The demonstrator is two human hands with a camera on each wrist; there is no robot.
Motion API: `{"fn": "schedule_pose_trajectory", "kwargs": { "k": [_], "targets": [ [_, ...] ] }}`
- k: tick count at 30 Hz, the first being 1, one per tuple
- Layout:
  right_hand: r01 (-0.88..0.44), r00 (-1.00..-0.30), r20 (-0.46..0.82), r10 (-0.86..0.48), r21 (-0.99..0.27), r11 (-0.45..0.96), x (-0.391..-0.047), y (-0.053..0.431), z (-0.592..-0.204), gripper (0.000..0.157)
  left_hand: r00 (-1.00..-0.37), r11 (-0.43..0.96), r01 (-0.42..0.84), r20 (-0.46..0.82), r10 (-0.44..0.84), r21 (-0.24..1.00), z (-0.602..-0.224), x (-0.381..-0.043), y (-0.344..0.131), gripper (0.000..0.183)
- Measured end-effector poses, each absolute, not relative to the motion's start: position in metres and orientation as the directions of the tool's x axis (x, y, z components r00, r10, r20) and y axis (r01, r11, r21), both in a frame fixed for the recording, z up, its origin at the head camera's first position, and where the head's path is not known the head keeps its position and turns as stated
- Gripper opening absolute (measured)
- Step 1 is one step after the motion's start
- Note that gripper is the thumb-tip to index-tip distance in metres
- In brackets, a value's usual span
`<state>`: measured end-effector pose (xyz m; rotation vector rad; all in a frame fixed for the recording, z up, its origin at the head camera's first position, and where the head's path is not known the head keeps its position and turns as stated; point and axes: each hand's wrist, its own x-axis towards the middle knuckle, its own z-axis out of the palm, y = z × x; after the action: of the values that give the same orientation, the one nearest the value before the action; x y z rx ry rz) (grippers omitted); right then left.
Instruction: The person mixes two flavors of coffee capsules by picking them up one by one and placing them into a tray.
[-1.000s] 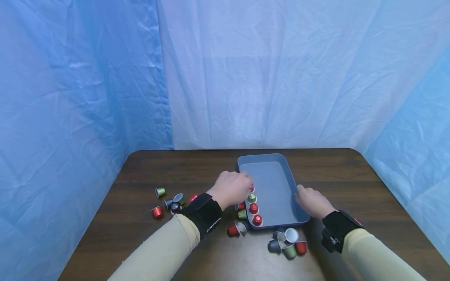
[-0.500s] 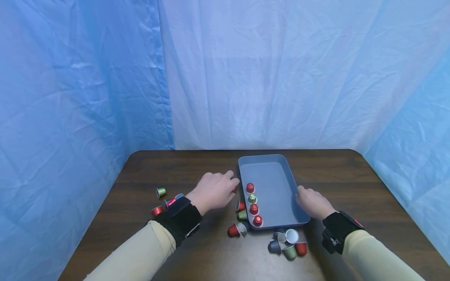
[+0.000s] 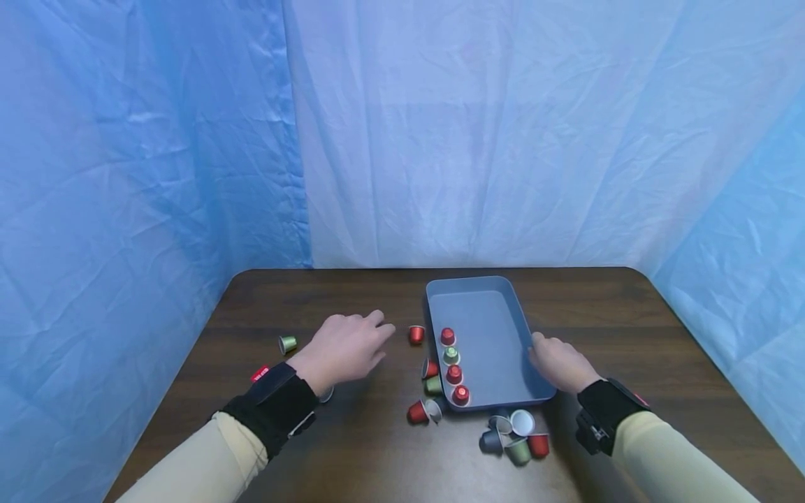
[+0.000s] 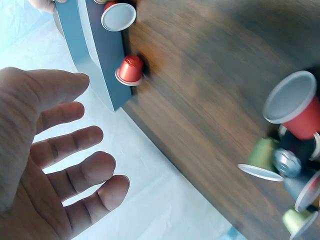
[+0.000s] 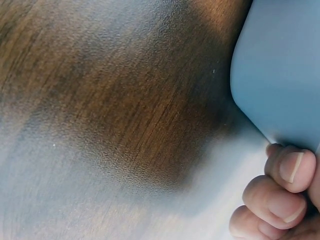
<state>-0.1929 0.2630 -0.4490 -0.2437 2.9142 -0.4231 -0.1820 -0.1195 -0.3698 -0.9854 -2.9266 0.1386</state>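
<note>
My left hand (image 3: 346, 349) hovers over the table left of the tray, fingers spread and nothing in its grasp. In the left wrist view its fingers (image 4: 97, 170) are loosely bent with a gap below the thumb. My right hand (image 3: 560, 363) grips the right rim of a grey-blue tray (image 3: 493, 335); the right wrist view shows its curled fingers (image 5: 282, 207) at the tray's edge. Along the tray's left side, several coffee capsules stand in a row, a green one (image 3: 451, 355) among red ones (image 3: 454, 374). Just outside the tray, nearest my left hand, is a red capsule (image 3: 416, 334).
More capsules lie beside the tray's left wall, including a green one (image 3: 432, 385) and a red one (image 3: 417, 412). A cluster with a dark capsule (image 3: 490, 441) lies in front. Another green capsule (image 3: 287, 344) is at far left; my left arm hides others. Blue sheets (image 3: 440, 140) surround the table.
My left hand has left the tray and moved left across the table, uncovering the tray's row and a red capsule beside the tray. The right hand stays on the tray's rim.
</note>
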Motion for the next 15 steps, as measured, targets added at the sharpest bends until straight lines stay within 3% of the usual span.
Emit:
{"fn": "schedule_pose_trajectory", "kwargs": {
  "k": [15],
  "targets": [
    [-0.117,-0.970,-0.171,-0.175,-0.304,0.945,-0.193,0.263,-0.449,0.017,-0.806,0.805,0.586,0.044,0.591,-0.091,-0.374,-0.172,-0.162,0.041]
  ]
}}
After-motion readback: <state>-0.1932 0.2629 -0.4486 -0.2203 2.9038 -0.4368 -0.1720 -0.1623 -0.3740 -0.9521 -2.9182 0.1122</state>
